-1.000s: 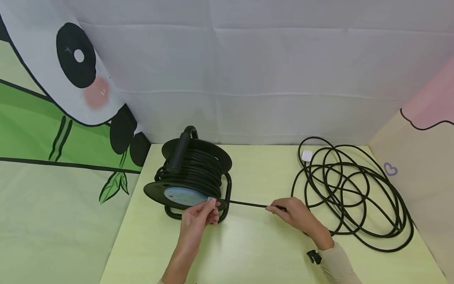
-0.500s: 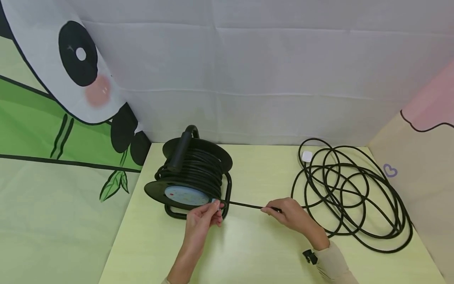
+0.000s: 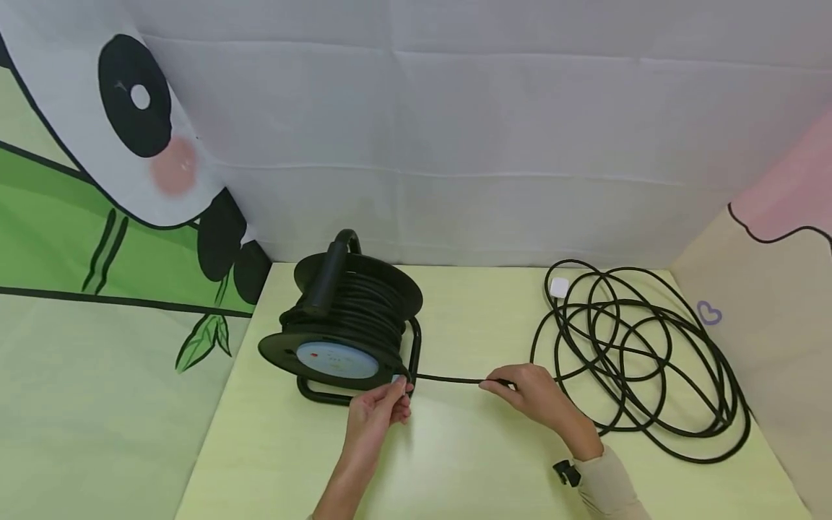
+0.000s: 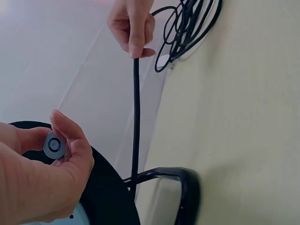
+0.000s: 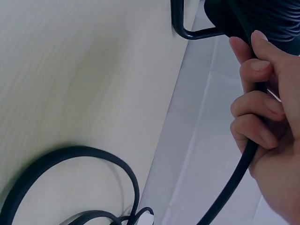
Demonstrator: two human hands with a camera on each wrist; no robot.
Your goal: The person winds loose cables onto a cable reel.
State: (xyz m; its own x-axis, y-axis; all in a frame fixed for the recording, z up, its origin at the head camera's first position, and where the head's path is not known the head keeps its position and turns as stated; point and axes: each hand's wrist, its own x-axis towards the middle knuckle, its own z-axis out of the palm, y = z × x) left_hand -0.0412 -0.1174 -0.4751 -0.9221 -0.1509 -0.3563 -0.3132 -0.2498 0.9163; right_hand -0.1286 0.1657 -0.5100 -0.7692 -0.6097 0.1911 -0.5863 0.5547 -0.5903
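Observation:
A black cable reel (image 3: 354,310) stands on the table, partly wound with black cable, its pale blue socket face (image 3: 338,360) turned to the front. My left hand (image 3: 375,419) pinches a small grey-blue round knob (image 4: 54,145) at the reel's front rim, between thumb and fingertips. To the right, my right hand (image 3: 536,397) grips the black cable (image 3: 448,379), fingers curled round it in the right wrist view. Between that hand and the reel the cable runs nearly straight. Behind the right hand the cable leads to a loose heap (image 3: 624,347).
A white plug (image 3: 559,287) lies at the heap's back left. The reel's black tube frame (image 3: 325,396) rests on the pale yellow table (image 3: 468,462). A grey-white cloth (image 3: 487,144) hangs behind, with printed cloth panels at both sides.
My left hand has moved slightly right and toward the front with the knob. The right hand has shifted a little toward the reel, still gripping the cable.

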